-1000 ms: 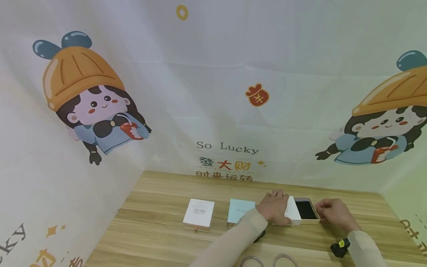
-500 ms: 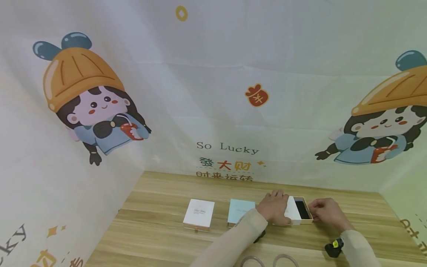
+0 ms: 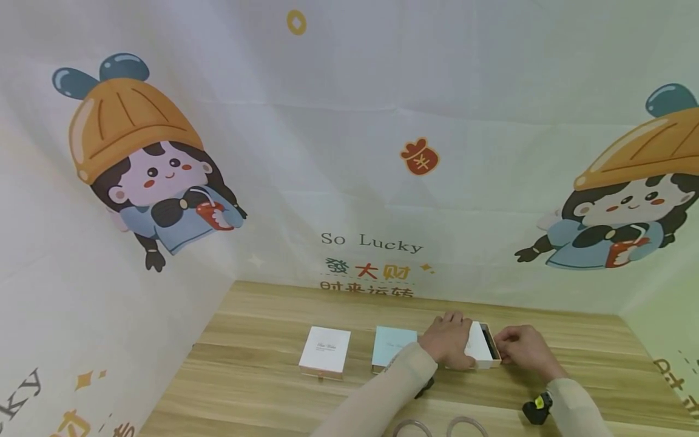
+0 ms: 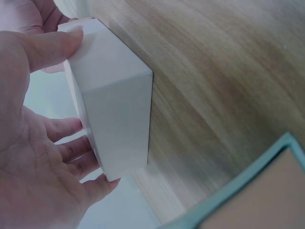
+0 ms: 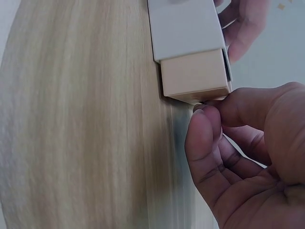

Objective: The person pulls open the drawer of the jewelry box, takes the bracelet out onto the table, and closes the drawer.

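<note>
My left hand (image 3: 450, 340) grips the white sleeve (image 3: 480, 347) of a drawer-style gift box, thumb on its near side and fingers across the far side. Its plain white end shows in the left wrist view. The tan drawer (image 5: 193, 74) sticks a short way out of the sleeve's right end, with a thin strip of dark lining visible. At that end my right hand (image 3: 524, 352) pinches the drawer's front with thumb and forefinger; the fingertips hide what they hold there. The box lies on the wooden table (image 3: 246, 376).
Left of my left forearm sits a light blue box (image 3: 390, 346), partly covered by the sleeve. Farther left lies another white box (image 3: 326, 349) with a small tab at its front. Two pale rings (image 3: 467, 419) show at the lower edge. A printed cloth (image 3: 327, 152) hangs behind the table.
My right hand has moved left, sliding the drawer farther into the white sleeve, so less dark lining shows. The left hand has stayed on the sleeve.
</note>
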A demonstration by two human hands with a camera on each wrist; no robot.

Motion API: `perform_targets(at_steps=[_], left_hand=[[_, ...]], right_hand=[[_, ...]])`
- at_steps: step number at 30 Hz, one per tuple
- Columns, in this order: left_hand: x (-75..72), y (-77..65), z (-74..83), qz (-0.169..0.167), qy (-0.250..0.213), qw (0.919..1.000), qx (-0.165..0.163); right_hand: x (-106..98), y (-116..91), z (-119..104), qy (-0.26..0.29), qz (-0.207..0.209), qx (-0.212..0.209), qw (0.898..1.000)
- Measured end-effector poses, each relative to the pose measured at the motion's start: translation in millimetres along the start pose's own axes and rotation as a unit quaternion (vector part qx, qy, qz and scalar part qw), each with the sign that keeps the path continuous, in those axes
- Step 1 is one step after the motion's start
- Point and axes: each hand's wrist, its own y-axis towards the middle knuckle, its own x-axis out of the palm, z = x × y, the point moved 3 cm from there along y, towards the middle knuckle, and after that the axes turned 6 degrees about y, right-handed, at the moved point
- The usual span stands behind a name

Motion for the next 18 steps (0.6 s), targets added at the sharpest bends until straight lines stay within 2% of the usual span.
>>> perform_targets(at_steps=[8,18], left_hand=[[-0.7,-1.2,-2.4,0.002,-0.011,0.9999,-0.001],[-1.7,-2.4,-0.9,0.004,-0.012,0.9999,-0.001]], right_hand=[[9.0,1.0,-4.7,0.019,-0.010,-0.010,1.000],[16.0,2.3,-4.1,0.011,-0.009,0.012,1.000]])
